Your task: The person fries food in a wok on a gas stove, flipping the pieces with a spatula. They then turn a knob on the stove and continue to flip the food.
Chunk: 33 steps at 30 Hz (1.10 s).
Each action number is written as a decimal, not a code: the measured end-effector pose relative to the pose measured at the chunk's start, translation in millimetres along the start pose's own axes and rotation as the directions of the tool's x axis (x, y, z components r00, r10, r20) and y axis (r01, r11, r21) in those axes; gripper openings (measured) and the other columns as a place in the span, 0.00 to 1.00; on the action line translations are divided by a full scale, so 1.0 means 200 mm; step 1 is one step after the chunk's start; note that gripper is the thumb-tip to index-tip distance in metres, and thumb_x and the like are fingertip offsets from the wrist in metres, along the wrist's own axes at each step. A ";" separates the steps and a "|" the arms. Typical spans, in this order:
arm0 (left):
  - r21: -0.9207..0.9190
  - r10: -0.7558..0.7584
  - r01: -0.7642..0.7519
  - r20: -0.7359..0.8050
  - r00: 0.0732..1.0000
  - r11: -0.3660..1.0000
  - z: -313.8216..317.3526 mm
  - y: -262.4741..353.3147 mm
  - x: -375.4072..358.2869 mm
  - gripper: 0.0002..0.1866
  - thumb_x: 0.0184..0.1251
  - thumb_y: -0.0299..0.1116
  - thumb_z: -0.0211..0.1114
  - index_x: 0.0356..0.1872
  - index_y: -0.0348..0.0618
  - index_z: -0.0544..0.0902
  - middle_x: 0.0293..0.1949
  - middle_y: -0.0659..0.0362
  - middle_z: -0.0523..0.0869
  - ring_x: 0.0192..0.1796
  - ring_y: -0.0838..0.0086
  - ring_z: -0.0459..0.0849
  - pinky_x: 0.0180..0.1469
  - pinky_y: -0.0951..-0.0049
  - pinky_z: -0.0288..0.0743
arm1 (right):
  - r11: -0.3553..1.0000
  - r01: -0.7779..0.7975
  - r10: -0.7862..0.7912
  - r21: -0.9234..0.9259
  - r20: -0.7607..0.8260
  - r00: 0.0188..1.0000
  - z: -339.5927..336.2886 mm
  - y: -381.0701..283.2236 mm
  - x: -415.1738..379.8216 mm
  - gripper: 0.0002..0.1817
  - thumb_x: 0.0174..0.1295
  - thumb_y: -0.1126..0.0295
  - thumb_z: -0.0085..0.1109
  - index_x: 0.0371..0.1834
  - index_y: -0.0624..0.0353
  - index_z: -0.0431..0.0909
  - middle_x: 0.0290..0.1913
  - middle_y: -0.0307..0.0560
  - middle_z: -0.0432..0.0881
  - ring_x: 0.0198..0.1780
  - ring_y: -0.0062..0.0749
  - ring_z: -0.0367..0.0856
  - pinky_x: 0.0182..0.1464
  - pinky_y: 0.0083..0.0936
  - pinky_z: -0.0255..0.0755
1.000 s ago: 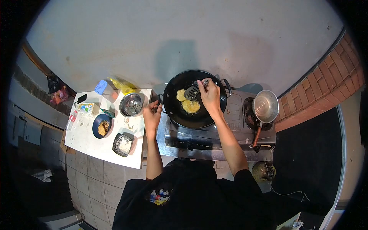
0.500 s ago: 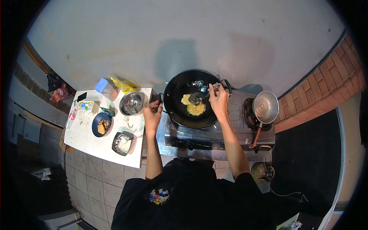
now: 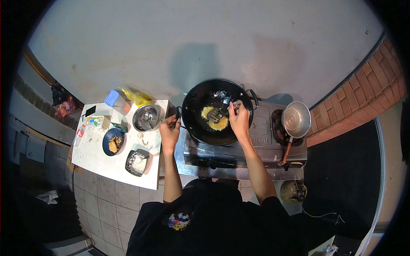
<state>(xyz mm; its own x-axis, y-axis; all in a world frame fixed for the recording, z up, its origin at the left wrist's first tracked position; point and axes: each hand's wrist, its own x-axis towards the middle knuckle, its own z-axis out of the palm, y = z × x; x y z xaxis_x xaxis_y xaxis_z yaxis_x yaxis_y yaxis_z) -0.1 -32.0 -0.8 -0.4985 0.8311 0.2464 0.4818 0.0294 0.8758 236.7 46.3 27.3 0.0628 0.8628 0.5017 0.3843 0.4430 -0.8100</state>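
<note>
A black wok (image 3: 194, 97) sits on the stove, with yellow, battered food (image 3: 220, 124) frying in its middle. In my right hand (image 3: 240, 122) is the handle of a dark slotted spatula (image 3: 215, 115), whose blade rests over the food. At the wok's left side, the curled fingers of my left hand (image 3: 169, 133) are closed at the black wok handle (image 3: 178, 112); the fingers partly hide their hold. The wok's other handle (image 3: 253, 97) stands free, just right of my right hand.
On the white table (image 3: 96, 164) are a metal bowl (image 3: 145, 118), a blue bowl of fried food (image 3: 106, 143), a dark dish of white flour (image 3: 138, 163) and a blue-lidded container (image 3: 112, 98). A saucepan (image 3: 296, 120) occupies the right burner. Brick (image 3: 341, 106) borders the stove.
My right hand has shifted slightly left and down, and the spatula blade has moved left over the food. My left hand stays beside the wok. The whole view has shifted slightly.
</note>
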 end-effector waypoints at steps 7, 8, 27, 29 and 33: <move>0.031 0.000 -0.001 0.011 1.000 1.000 0.00 0.00 0.00 0.16 0.57 0.28 0.69 0.46 0.32 0.83 0.36 0.46 0.87 0.39 0.68 0.85 0.46 0.70 0.76 | 0.999 0.039 -0.039 0.000 0.041 0.998 0.00 -0.01 0.01 0.07 0.63 0.76 0.56 0.29 0.69 0.71 0.19 0.57 0.74 0.19 0.46 0.77 0.23 0.33 0.65; 0.020 0.005 -0.005 0.010 1.000 1.000 0.00 -0.02 0.00 0.16 0.57 0.28 0.69 0.46 0.31 0.83 0.36 0.46 0.87 0.39 0.68 0.85 0.46 0.70 0.76 | 0.999 0.038 -0.038 0.000 0.043 0.998 0.01 0.00 0.01 0.07 0.63 0.76 0.56 0.29 0.69 0.71 0.19 0.57 0.74 0.19 0.46 0.77 0.23 0.33 0.65; 0.104 0.058 -0.056 -0.016 0.998 0.993 -0.02 0.00 -0.03 0.16 0.59 0.30 0.68 0.46 0.30 0.83 0.49 0.43 0.83 0.53 0.58 0.82 0.58 0.66 0.71 | 0.992 0.025 -0.038 0.122 0.105 0.994 -0.16 -0.07 0.03 0.04 0.61 0.79 0.58 0.37 0.68 0.77 0.27 0.48 0.79 0.23 0.23 0.76 0.25 0.21 0.70; 0.061 0.018 -0.017 -0.008 1.000 0.998 -0.03 0.00 -0.05 0.17 0.59 0.30 0.68 0.47 0.31 0.83 0.49 0.44 0.84 0.53 0.58 0.82 0.58 0.66 0.71 | 0.979 -0.073 0.057 0.191 0.088 0.994 -0.23 -0.10 0.02 0.03 0.61 0.79 0.57 0.36 0.67 0.77 0.28 0.47 0.80 0.23 0.20 0.76 0.24 0.19 0.69; -0.050 -0.162 0.164 0.035 0.986 0.985 -0.03 -0.03 -0.08 0.17 0.59 0.31 0.68 0.49 0.37 0.83 0.49 0.47 0.84 0.49 0.56 0.84 0.52 0.66 0.76 | 0.966 -0.081 0.051 0.244 0.125 0.991 -0.36 -0.04 -0.04 0.06 0.66 0.78 0.51 0.41 0.63 0.78 0.35 0.48 0.83 0.27 0.24 0.80 0.27 0.19 0.76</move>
<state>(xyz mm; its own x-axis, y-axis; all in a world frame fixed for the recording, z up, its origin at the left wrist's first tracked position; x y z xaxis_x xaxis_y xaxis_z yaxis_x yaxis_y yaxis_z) 0.6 -49.5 -6.7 -0.5445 0.8343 0.0865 0.3569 0.1372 0.9240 299.4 18.8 51.7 -0.0334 0.9081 0.4175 0.1418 0.4178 -0.8974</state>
